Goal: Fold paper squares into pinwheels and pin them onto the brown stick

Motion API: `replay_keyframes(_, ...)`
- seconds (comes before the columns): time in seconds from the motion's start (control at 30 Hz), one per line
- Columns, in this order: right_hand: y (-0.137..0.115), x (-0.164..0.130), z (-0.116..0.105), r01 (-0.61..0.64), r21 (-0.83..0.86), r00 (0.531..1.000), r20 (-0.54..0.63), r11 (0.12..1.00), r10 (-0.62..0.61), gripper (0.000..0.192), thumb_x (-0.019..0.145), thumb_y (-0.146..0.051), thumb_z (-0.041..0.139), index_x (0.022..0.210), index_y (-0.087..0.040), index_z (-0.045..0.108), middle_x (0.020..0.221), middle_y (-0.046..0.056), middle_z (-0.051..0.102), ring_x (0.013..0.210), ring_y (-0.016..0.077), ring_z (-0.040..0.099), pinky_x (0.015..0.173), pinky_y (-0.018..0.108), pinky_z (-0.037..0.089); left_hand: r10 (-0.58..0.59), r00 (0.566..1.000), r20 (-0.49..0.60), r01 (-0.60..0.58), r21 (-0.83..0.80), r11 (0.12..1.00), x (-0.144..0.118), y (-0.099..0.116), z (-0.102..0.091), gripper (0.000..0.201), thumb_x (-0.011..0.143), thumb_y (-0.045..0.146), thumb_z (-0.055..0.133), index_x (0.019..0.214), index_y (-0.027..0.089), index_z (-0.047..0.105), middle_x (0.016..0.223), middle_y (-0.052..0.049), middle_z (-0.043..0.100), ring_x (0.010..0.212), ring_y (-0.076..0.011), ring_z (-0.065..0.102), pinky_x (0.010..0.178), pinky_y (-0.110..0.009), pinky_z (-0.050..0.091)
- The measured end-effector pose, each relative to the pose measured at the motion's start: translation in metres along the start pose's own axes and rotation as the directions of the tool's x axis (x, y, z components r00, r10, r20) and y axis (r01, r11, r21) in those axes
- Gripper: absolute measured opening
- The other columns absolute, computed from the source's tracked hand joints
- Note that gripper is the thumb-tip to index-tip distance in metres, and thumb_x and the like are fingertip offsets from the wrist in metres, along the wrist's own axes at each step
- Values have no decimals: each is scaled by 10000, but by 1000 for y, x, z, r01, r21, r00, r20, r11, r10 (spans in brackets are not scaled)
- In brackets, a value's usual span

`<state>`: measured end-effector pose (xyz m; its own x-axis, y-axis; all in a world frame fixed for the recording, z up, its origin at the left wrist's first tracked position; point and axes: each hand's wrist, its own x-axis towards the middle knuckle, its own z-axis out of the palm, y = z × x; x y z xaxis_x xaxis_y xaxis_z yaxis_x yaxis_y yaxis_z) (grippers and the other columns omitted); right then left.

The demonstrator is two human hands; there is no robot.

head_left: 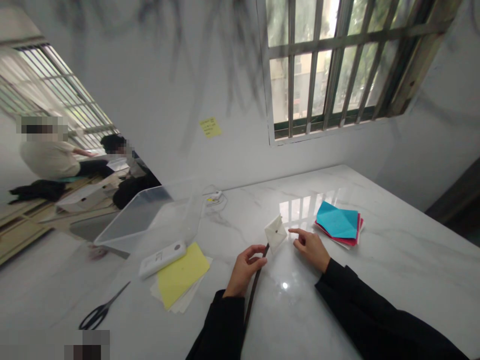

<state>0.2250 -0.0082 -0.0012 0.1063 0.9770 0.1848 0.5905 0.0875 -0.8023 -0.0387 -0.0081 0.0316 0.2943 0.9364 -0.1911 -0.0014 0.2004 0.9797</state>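
One thin dark stick (255, 285) topped by a folded white paper square (276, 232) is gripped by the left hand (243, 272), fingers closed, above the white marble surface (393, 260). The right hand (310, 247) is held empty, forefinger extended beside the square. One pair of black scissors (103, 311) is seen far left.

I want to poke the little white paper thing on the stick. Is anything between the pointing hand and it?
Nothing visible. The right hand points its finger straight at the white folded paper, with only bare table between. The left hand holds the dark stick.

scissors (100, 311) left, paper stack (339, 224) right
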Motion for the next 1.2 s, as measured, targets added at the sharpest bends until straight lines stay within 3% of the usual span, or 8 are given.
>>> replay_keyframes(0.1,-2,1,-4,-20,54,1000,5,998,20,607,813,-239,528,1393,-125,669,592,-54,552,571,154,510,665,275,387,-9,1000,9,9,-3,1000,0,-1,0,484,683,365,920,1097,177,754,909,-62,773,787,-193,680,748,-279,483)
replay_keyframes(0.3,-5,3,-14,41,62,909,411,997,-63,242,746,-196,512,570,-161,675,537,-3,545,582,139,487,624,284,326,25,1000,-11,-25,-19,1000,2,-5,-2,448,701,346,902,1090,179,755,1074,-83,775,854,-192,690,787,-280,503)
replay_keyframes(0.6,-7,-1,-7,-114,144,983,162,983,91,458,763,-206,514,1151,-147,752,536,-76,430,544,124,390,601,253,298,15,1000,19,-14,-21,1000,3,-5,-3,436,729,336,890,1110,182,747,1051,-76,771,852,-180,683,787,-269,501)
replay_keyframes(0.73,-19,-10,-8,-127,268,729,678,955,-93,309,751,-221,531,861,-131,805,524,-44,460,520,106,332,541,254,249,31,1000,4,-31,-27,999,3,-5,-2,456,710,354,905,1104,181,756,1087,-86,769,864,-190,689,806,-283,508)
replay_keyframes(0.8,-22,-12,-6,-108,332,647,739,937,-187,267,755,-230,539,762,-132,787,527,-31,479,530,103,343,540,251,252,40,999,-10,-40,-26,999,4,-6,-2,460,704,356,907,1101,178,759,1117,-94,766,881,-198,693,821,-291,511)
replay_keyframes(1.0,-6,-1,-2,-184,279,952,288,943,101,436,738,-213,536,1110,-127,745,523,-68,456,513,104,355,528,232,249,37,999,-12,-37,-24,999,5,-8,-3,454,705,345,903,1099,177,755,1140,-97,759,894,-197,683,830,-294,503)
replay_keyframes(1.1,-6,-1,-5,-320,379,937,260,868,232,701,745,-226,555,1435,-98,564,542,-92,471,491,102,357,504,222,252,25,1000,5,-25,-18,1000,4,-6,-2,442,716,348,897,1101,186,755,1106,-83,764,879,-187,676,831,-292,497)
replay_keyframes(1.2,-18,-10,-5,-391,397,773,631,830,61,482,752,-271,599,1190,-102,709,525,-77,488,452,84,339,466,221,234,25,1000,8,-24,-21,999,3,-3,0,445,704,349,906,1092,189,759,1086,-74,765,861,-176,669,829,-290,493)
